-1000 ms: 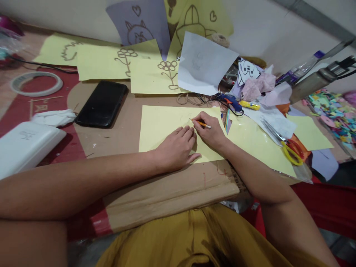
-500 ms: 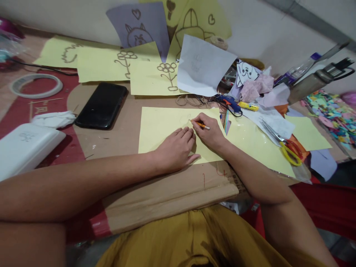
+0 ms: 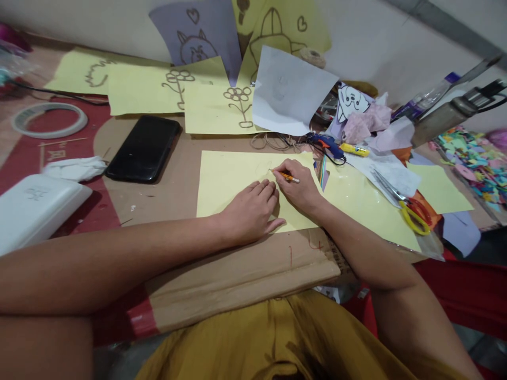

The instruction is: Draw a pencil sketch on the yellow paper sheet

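A sheet of yellow paper (image 3: 224,182) lies on the cardboard-covered table before me. My left hand (image 3: 251,211) rests flat on its lower middle, fingers together and stretched out, thumb apart. My right hand (image 3: 299,184) is closed around an orange pencil (image 3: 289,177), its tip on the paper just beyond my left fingertips. Faint pencil lines show around the tip. Just behind the sheet stand a yellow paper with a flower in brown line (image 3: 214,108) and a white sheet (image 3: 293,92) with a faint sketch.
Left are a black phone (image 3: 143,149), a tape roll (image 3: 49,120) and a white box-like device (image 3: 41,208). Right are a blue glue gun (image 3: 327,145), a yellow tube (image 3: 355,150), scissors (image 3: 414,217) and a metal bottle (image 3: 443,119). Paper scraps (image 3: 475,166) fill the far right.
The pencil tip has barely shifted on the paper, and my right hand stays in nearly the same spot. My left hand has not moved. The view has tilted very slightly.
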Demonstrator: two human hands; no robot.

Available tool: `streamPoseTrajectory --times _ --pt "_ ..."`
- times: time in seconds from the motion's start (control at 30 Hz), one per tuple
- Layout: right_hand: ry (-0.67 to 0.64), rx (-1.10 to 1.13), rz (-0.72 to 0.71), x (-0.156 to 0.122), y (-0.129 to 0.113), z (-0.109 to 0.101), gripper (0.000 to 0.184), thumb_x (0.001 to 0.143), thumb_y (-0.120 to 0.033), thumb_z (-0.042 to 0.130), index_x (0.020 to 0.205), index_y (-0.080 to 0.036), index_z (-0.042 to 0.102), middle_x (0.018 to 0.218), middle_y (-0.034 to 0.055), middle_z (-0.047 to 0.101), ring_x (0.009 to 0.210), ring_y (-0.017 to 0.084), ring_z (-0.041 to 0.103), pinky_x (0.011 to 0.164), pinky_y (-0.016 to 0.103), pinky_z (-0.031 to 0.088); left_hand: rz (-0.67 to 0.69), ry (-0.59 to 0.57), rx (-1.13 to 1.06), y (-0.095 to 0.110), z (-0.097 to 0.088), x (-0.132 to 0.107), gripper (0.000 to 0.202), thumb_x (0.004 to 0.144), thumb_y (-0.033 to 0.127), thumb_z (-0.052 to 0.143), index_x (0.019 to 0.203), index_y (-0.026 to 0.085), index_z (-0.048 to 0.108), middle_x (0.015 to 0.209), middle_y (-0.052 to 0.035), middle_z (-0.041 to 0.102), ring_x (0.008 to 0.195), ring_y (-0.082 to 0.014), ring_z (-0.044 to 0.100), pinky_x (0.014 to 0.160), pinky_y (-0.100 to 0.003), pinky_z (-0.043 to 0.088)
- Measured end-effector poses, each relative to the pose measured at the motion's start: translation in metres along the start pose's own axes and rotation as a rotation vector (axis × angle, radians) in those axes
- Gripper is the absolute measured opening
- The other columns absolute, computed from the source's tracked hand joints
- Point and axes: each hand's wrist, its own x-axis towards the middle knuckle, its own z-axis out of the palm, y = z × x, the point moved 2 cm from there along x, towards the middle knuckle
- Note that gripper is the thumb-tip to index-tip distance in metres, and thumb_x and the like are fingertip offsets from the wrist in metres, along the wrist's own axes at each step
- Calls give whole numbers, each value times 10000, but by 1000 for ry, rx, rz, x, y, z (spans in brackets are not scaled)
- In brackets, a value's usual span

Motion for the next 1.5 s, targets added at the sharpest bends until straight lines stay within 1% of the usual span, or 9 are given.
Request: streamPoseTrajectory --times 0.73,0.93,1.1,1.3,1.5 --pt "15 -13 15 0 3 -1 120 941 -269 593 822 -252 587 823 20 677 832 199 608 784 362 462 5 10 -6 0 0 0 768 1030 584 495 1468 -47 512 1484 -286 565 1442 -386 500 1235 -468 349" --pt "20 -30 28 1 4 -1 133 936 -271 594 807 -253 573 812 18 670 831 201 602 787 364 460 0 17 2 0 -1 0 744 1029 589 499 1461 -16 532 1482 -270 574 1439 -372 510 1231 -454 355" --pt "21 -36 28 3 6 -1 136 938 -270 592 804 -255 571 812 20 672 829 201 600 790 366 462 8 12 6 -1 0 -1 760 1036 584 485 1465 -42 518 1485 -283 566 1436 -387 508 1234 -467 355" --pt "32 -37 30 3 7 -1 132 934 -283 592 808 -249 576 817 23 678 800 195 597 770 361 459 7 25 -3 0 -1 -1 739 1034 577 495 1460 -26 528 1472 -277 579 1435 -381 512 1229 -464 355" --pt "39 -40 50 4 9 -2 133 934 -289 594 809 -251 576 827 26 688 785 192 595 755 359 455 8 12 -1 0 -1 0 757 1037 582 485 1470 -39 515 1482 -280 569 1440 -387 502 1233 -472 353"
